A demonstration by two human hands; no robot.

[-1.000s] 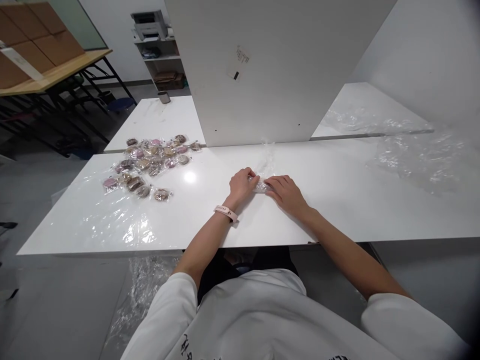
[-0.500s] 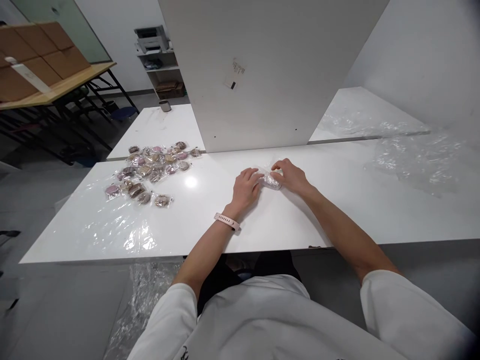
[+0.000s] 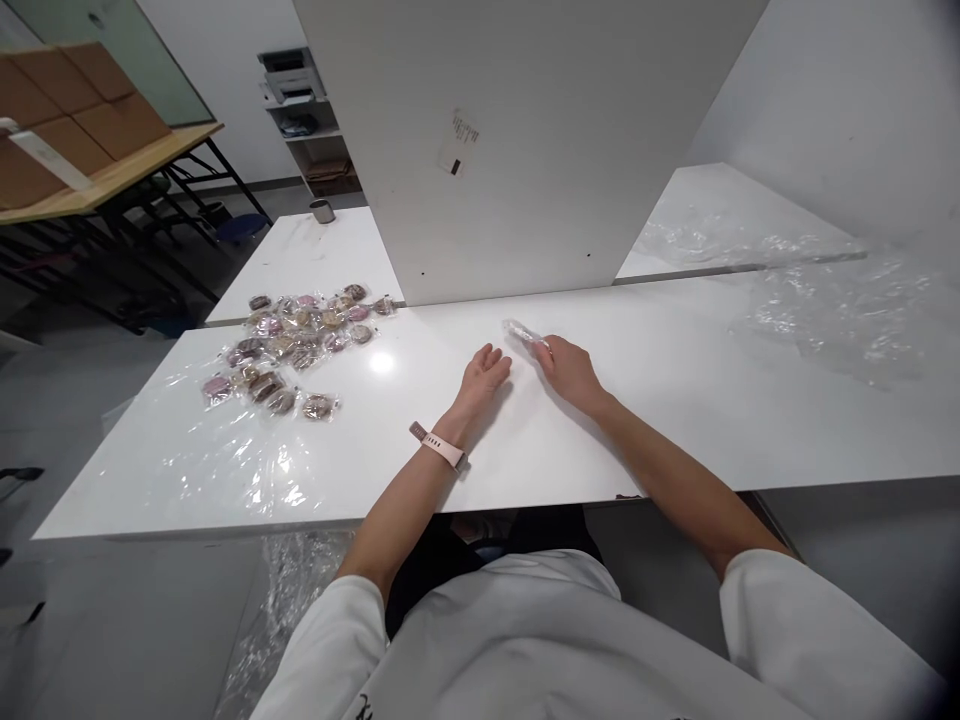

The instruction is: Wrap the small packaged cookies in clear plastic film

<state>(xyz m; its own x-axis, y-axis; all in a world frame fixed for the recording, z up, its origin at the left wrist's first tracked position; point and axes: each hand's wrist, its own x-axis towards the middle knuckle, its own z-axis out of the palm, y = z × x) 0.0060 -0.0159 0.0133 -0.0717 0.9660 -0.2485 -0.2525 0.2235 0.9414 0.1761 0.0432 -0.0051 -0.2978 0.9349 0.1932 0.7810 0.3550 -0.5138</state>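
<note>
My right hand is closed on a small clear plastic packet, which sticks out past the fingertips to the left, tilted over the white table. What lies inside the packet is hard to make out. Just left of it, my left hand holds nothing; its fingers are apart, with the palm turned toward the packet. A pink band is on the left wrist. Farther left lies a loose group of several clear-wrapped round pieces, brown, pink and tan.
Crumpled clear plastic film lies at the table's right. More film hangs below the front left edge. A tall white panel stands behind my hands. A metal cup sits at the back left.
My left hand has come away from the packet and moved slightly left and down. The right hand now holds the packet alone, turned and lifted from where both hands touched it.
</note>
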